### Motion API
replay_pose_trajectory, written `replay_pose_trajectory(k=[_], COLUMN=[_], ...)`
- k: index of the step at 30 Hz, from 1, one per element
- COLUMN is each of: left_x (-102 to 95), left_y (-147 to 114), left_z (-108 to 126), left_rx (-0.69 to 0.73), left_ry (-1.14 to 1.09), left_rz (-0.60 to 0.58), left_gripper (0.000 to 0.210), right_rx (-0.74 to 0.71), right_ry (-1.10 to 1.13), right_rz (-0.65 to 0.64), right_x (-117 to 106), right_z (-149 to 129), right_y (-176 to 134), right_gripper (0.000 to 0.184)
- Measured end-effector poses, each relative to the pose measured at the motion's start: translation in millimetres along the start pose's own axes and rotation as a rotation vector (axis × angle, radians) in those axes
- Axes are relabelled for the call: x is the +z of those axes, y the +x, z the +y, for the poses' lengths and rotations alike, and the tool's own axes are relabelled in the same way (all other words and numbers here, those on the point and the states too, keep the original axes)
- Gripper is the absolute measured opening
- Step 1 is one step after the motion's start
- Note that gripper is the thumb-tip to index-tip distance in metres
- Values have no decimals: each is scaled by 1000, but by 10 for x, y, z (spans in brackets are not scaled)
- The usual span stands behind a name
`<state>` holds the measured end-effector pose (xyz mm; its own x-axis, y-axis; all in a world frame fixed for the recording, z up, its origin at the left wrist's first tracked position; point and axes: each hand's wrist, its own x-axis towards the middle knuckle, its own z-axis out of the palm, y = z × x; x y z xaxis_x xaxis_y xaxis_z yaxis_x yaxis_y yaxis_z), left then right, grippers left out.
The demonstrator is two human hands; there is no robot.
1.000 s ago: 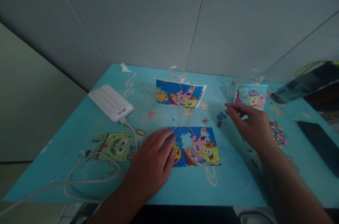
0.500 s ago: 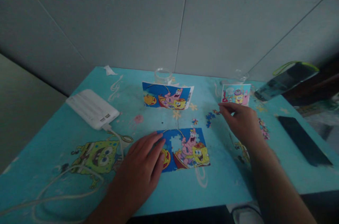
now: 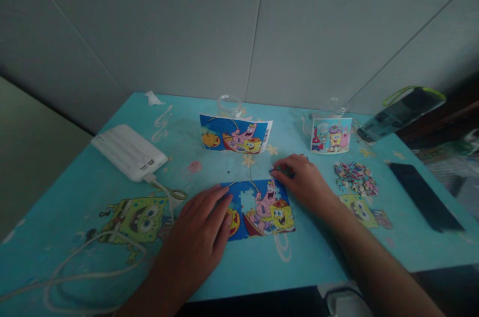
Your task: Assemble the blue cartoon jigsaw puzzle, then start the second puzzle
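Observation:
A partly joined jigsaw puzzle [image 3: 262,209] lies flat on the table, a cartoon scene on blue. Gaps in its upper middle and upper right let the tabletop show through. My left hand [image 3: 202,227] rests with fingers stretched out over the puzzle's left part, covering some of it. Just beyond the upper right corner, my right hand [image 3: 301,179] pinches thumb and forefinger together on a small blue puzzle piece [image 3: 273,171], mostly hidden by the fingertips. Behind the puzzle stands a picture card [image 3: 235,136] with the same scene.
A heap of loose pieces [image 3: 356,178] lies right of my right arm, near a second picture card [image 3: 331,136]. A dark phone-like slab [image 3: 426,197] and a bottle [image 3: 400,115] are farther right. At left, a white power bank [image 3: 129,152] trails a cable [image 3: 101,277].
My right hand has moved left and slightly nearer, from the loose blue pieces by the small card to the puzzle's upper right corner. My left hand has stayed in place.

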<state>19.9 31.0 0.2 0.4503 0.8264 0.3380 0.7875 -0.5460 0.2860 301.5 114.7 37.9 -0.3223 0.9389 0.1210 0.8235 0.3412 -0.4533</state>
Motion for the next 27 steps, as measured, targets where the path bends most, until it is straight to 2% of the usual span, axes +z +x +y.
replay_pose_trajectory(k=[8, 11, 14, 17, 20, 24, 27], left_x=[-8, -14, -23, -32, -40, -46, -42], left_y=[0, 0, -4, -1, 16, 29, 22], left_z=[12, 23, 35, 45, 54, 63, 62], left_rx=[-22, -31, -31, -34, -42, -40, -42], left_ry=[-14, -27, -34, -39, -48, -56, -57], left_rz=[-24, -31, -23, -16, -22, -9, -8], left_gripper=[38, 40, 39, 38, 38, 37, 37], right_rx=[117, 158, 112, 30, 12, 79, 73], right_ry=[71, 201, 415, 574, 597, 581, 572], right_rz=[0, -22, -70, -198, -272, -293, -291], right_x=[-22, -47, -52, -18, 34, 69, 74], right_z=[-38, -104, -237, -398, -504, -532, -508], right_y=[27, -18, -100, -172, -196, -183, -182], right_gripper=[13, 13, 19, 21, 17, 16, 21])
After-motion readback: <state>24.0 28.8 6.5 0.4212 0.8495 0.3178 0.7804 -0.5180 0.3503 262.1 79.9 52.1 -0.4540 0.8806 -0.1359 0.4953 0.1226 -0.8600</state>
